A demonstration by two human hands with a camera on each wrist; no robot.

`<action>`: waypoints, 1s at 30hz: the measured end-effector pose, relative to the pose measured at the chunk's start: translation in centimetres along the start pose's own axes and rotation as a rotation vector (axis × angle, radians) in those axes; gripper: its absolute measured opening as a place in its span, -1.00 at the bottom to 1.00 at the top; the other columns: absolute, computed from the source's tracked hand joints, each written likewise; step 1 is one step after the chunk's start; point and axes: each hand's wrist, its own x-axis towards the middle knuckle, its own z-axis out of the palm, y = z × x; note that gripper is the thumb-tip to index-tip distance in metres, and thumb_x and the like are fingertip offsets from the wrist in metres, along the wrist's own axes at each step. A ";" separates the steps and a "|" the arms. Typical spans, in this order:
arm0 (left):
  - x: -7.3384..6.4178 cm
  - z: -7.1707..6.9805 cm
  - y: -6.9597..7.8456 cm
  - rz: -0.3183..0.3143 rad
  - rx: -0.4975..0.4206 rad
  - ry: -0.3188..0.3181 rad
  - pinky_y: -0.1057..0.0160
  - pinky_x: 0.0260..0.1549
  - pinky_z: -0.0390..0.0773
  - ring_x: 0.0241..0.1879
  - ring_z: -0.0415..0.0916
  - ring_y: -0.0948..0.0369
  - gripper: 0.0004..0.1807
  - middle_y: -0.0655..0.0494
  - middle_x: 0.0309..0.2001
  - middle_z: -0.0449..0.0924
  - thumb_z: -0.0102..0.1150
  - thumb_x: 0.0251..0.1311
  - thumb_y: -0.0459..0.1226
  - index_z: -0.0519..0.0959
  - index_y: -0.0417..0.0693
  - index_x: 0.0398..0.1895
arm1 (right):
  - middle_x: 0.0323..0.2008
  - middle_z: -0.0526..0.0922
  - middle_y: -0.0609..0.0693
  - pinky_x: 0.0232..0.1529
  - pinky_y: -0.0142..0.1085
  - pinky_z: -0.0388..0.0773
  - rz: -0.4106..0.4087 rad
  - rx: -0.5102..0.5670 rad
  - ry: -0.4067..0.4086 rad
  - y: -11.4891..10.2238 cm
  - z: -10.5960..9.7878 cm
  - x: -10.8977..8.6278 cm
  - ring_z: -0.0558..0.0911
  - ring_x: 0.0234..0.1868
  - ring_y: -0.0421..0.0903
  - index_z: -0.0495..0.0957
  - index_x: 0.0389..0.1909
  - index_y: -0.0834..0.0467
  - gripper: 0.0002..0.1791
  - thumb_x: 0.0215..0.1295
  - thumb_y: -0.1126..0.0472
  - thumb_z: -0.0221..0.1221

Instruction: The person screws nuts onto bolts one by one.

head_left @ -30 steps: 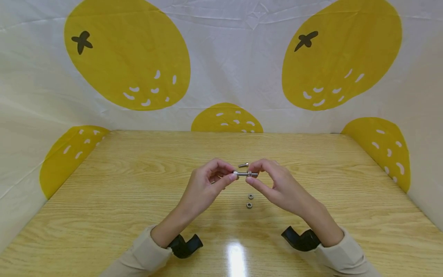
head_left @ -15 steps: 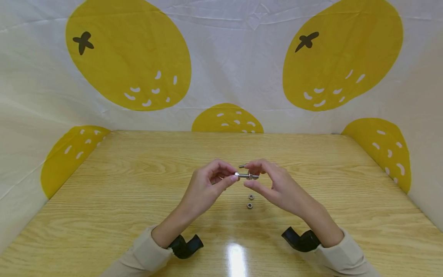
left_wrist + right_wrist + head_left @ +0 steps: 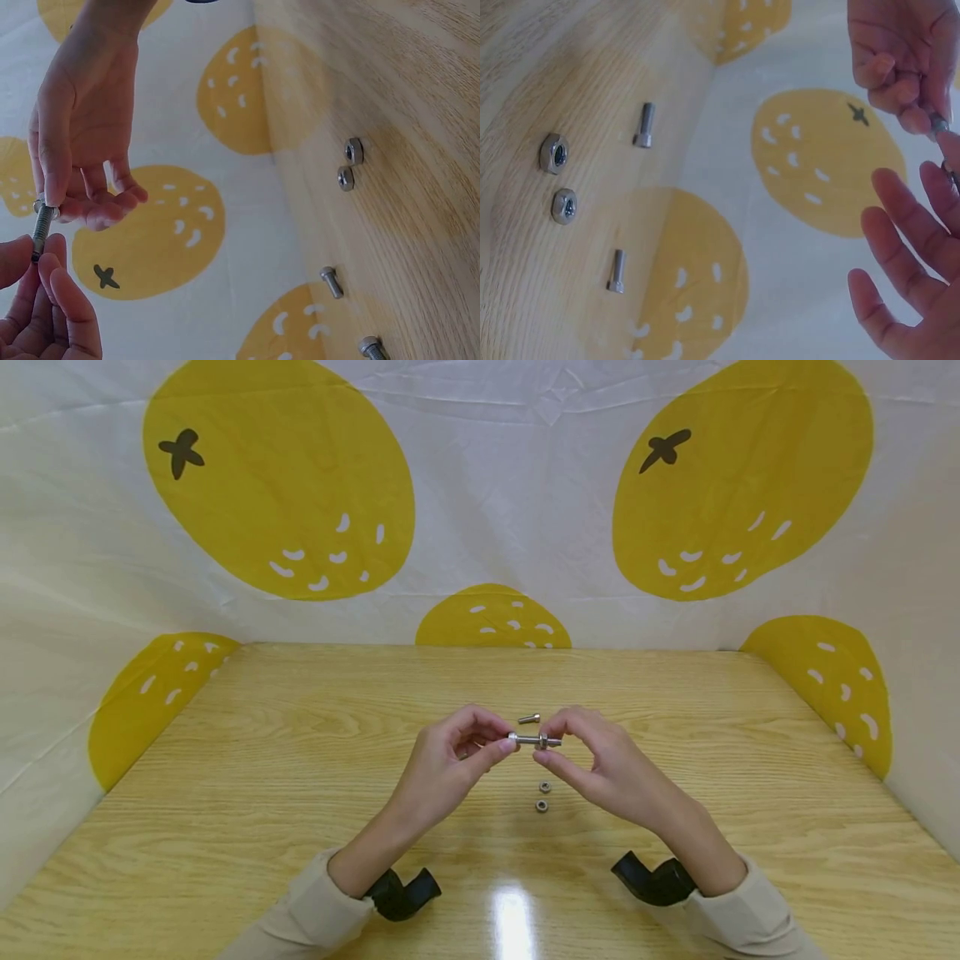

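Observation:
My left hand (image 3: pixel 446 760) pinches the head of a silver bolt (image 3: pixel 527 740) between thumb and index finger, holding it level above the table. A hex nut (image 3: pixel 543 741) sits around the shank, with the bolt's threaded end sticking out past it to the right. My right hand (image 3: pixel 600 760) has its thumb and index finger at the edges of this nut. The left wrist view shows the threaded shank (image 3: pixel 43 225) running between the two hands. In the right wrist view the other right-hand fingers (image 3: pixel 904 247) are spread, and the bolt is mostly hidden.
Two loose nuts (image 3: pixel 543 796) lie on the wooden table (image 3: pixel 300 827) below the hands. A shorter bolt (image 3: pixel 529 718) rests behind them, and another bolt (image 3: pixel 616 271) shows in the right wrist view. White cloth (image 3: pixel 510 493) with yellow fruit shapes surrounds the table.
My right thumb and index finger parted from the nut half a second ago and have come back to it. The left hand keeps its pinch on the bolt head.

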 end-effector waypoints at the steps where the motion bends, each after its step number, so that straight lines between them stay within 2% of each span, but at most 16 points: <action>1: 0.0 0.0 0.0 0.002 -0.001 -0.001 0.36 -0.42 0.53 -0.40 0.52 0.22 -0.85 0.02 -0.32 0.61 0.20 0.18 -0.26 0.56 -0.11 -0.22 | -0.28 0.53 -0.20 -0.15 -0.33 0.48 0.001 0.001 0.000 0.0 0.0 0.0 0.48 -0.19 -0.26 0.48 -0.27 0.05 -0.83 0.16 0.32 0.24; 6: 0.0 0.0 0.1 0.004 -0.019 -0.010 0.36 -0.42 0.53 -0.39 0.53 0.22 -0.85 0.01 -0.31 0.61 0.20 0.18 -0.26 0.56 -0.12 -0.22 | -0.31 0.53 -0.22 -0.19 -0.33 0.46 0.012 -0.002 -0.002 0.0 0.0 0.0 0.47 -0.22 -0.28 0.49 -0.33 0.02 -0.91 0.22 0.26 0.20; 10: 0.0 0.0 0.2 0.004 -0.021 -0.008 0.36 -0.42 0.53 -0.40 0.53 0.22 -0.86 0.01 -0.32 0.61 0.20 0.18 -0.27 0.56 -0.12 -0.22 | -0.31 0.53 -0.24 -0.19 -0.32 0.46 0.068 -0.015 -0.014 -0.2 -0.1 0.0 0.47 -0.22 -0.29 0.50 -0.33 0.01 -0.96 0.26 0.17 0.17; 14: 0.0 0.0 0.2 0.011 -0.011 -0.007 0.36 -0.41 0.53 -0.40 0.53 0.22 -0.86 0.01 -0.32 0.61 0.19 0.18 -0.28 0.56 -0.12 -0.22 | -0.23 0.56 -0.19 -0.16 -0.29 0.48 0.125 -0.024 -0.015 -0.5 -0.3 0.0 0.49 -0.17 -0.26 0.50 -0.17 0.06 -0.76 0.17 0.13 0.26; 18: 0.0 0.0 0.1 0.014 -0.005 -0.005 0.36 -0.40 0.54 -0.39 0.53 0.22 -0.86 0.02 -0.32 0.61 0.19 0.19 -0.27 0.56 -0.12 -0.22 | -0.15 0.59 -0.11 -0.10 -0.27 0.51 0.074 -0.026 0.008 -0.5 -0.2 0.1 0.53 -0.12 -0.20 0.45 -0.07 0.14 -0.62 0.09 0.21 0.32; 23: 0.0 0.0 0.1 0.007 -0.008 -0.003 0.36 -0.42 0.53 -0.40 0.52 0.21 -0.85 0.01 -0.32 0.60 0.20 0.18 -0.28 0.56 -0.13 -0.22 | -0.20 0.60 -0.10 -0.10 -0.30 0.53 -0.014 -0.028 0.030 -0.3 0.0 0.2 0.56 -0.14 -0.20 0.45 -0.13 0.19 -0.68 0.09 0.33 0.29; 30: 0.0 0.0 0.0 0.003 -0.010 -0.005 0.35 -0.43 0.53 -0.41 0.52 0.21 -0.86 0.01 -0.33 0.60 0.20 0.18 -0.27 0.56 -0.12 -0.22 | -0.28 0.56 -0.18 -0.18 -0.34 0.51 -0.003 -0.009 0.026 -0.2 0.0 0.1 0.50 -0.21 -0.27 0.51 -0.24 0.09 -0.85 0.18 0.30 0.22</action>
